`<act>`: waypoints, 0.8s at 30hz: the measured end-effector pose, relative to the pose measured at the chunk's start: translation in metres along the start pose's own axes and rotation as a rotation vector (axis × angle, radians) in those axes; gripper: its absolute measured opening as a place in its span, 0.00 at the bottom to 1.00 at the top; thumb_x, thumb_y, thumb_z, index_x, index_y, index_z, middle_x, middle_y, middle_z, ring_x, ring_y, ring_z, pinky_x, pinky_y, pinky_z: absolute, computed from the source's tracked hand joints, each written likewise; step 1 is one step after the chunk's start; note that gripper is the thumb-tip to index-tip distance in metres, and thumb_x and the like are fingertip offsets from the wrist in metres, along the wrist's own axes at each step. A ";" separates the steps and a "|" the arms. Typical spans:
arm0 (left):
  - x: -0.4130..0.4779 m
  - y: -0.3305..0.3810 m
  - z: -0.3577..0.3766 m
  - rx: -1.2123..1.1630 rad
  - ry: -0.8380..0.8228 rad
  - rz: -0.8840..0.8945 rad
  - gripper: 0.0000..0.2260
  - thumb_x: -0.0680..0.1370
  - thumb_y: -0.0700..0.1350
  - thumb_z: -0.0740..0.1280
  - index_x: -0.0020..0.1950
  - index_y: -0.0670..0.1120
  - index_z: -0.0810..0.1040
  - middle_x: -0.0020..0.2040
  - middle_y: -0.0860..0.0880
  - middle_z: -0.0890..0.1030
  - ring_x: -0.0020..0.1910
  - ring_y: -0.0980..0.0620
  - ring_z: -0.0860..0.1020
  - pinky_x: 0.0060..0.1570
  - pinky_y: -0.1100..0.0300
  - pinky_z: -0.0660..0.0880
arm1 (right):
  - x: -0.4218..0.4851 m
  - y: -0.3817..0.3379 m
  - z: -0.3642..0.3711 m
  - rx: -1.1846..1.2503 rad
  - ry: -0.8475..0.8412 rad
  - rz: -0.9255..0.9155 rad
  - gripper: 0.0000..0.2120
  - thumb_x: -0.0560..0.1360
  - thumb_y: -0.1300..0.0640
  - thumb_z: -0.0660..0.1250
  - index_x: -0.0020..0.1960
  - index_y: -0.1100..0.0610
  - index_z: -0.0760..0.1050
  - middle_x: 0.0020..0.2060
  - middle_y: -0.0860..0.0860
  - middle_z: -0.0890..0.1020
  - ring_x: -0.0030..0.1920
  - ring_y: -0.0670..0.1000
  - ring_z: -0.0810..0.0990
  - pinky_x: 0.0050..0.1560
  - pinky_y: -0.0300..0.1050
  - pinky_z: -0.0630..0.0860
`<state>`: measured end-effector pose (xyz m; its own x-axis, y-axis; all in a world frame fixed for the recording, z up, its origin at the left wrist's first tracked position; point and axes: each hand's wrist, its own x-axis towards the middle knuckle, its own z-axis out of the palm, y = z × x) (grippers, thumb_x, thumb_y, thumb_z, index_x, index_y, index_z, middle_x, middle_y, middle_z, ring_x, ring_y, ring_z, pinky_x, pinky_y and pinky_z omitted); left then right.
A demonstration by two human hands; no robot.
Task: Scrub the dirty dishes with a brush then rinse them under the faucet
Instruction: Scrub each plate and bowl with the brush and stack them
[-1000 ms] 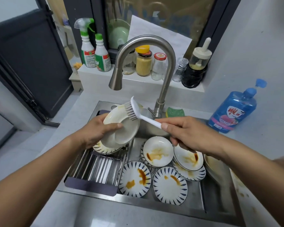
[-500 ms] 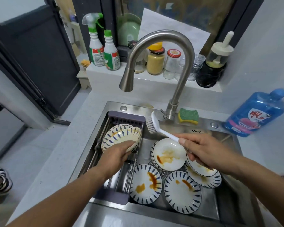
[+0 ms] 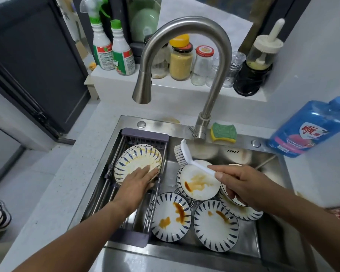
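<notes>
Two hands (image 3: 137, 183) (image 3: 241, 185), one brush (image 3: 192, 163), one faucet (image 3: 185, 21), one sponge (image 3: 223, 132)

Pale speckled stone bench (image 3: 53, 193), lower left of frame. Dark grey panelled door (image 3: 37, 65), upper left. Plain white wall (image 3: 322, 55), right. White ledge (image 3: 116, 81), top centre, beneath dark-framed window (image 3: 290, 12). Light grey floor (image 3: 6, 160), left edge.

Faucet neck (image 3: 214, 91) at sink (image 3: 185, 252) back; open gap btwn spout (image 3: 142, 91) & plates (image 3: 216, 226).

Stained plates (image 3: 199, 182) in sink (image 3: 157, 124), white brush (image 3: 186, 156) raised
</notes>
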<state>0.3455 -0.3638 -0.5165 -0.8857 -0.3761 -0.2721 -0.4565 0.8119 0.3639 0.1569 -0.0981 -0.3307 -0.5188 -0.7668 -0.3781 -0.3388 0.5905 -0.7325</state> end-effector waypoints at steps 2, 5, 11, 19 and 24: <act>0.002 -0.003 0.003 0.018 -0.013 -0.006 0.24 0.85 0.58 0.49 0.82 0.64 0.48 0.83 0.52 0.54 0.82 0.47 0.51 0.80 0.45 0.52 | -0.001 0.003 -0.001 -0.004 -0.001 -0.006 0.13 0.84 0.48 0.61 0.55 0.28 0.76 0.30 0.50 0.79 0.26 0.41 0.72 0.29 0.33 0.68; 0.001 -0.002 0.000 0.020 -0.022 0.004 0.28 0.82 0.64 0.43 0.82 0.63 0.49 0.83 0.50 0.55 0.82 0.47 0.52 0.80 0.44 0.52 | -0.004 0.010 -0.003 -0.021 0.007 0.004 0.13 0.84 0.49 0.61 0.59 0.31 0.77 0.30 0.47 0.79 0.27 0.40 0.75 0.29 0.30 0.67; -0.018 0.051 -0.024 -0.240 0.318 0.200 0.21 0.85 0.48 0.59 0.80 0.53 0.65 0.76 0.52 0.68 0.75 0.56 0.62 0.75 0.57 0.59 | -0.014 0.034 -0.010 -0.012 0.028 0.049 0.13 0.84 0.49 0.61 0.62 0.32 0.76 0.29 0.46 0.79 0.29 0.40 0.74 0.33 0.34 0.69; 0.025 0.134 0.025 -1.082 -0.244 -0.454 0.05 0.82 0.38 0.65 0.56 0.44 0.80 0.46 0.40 0.80 0.44 0.44 0.77 0.50 0.51 0.78 | -0.021 0.077 -0.024 0.030 0.082 0.119 0.15 0.83 0.45 0.61 0.67 0.34 0.76 0.32 0.49 0.81 0.28 0.42 0.73 0.32 0.40 0.72; 0.043 0.124 0.068 -0.641 -0.332 -0.352 0.09 0.81 0.35 0.65 0.56 0.47 0.79 0.54 0.47 0.81 0.46 0.52 0.78 0.42 0.63 0.76 | -0.021 0.108 -0.020 0.073 0.048 0.151 0.14 0.83 0.43 0.61 0.67 0.32 0.75 0.32 0.50 0.82 0.29 0.43 0.74 0.34 0.43 0.74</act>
<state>0.2567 -0.2491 -0.5435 -0.6558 -0.3282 -0.6799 -0.7529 0.2185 0.6208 0.1154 -0.0132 -0.3908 -0.5966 -0.6570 -0.4609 -0.1974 0.6768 -0.7092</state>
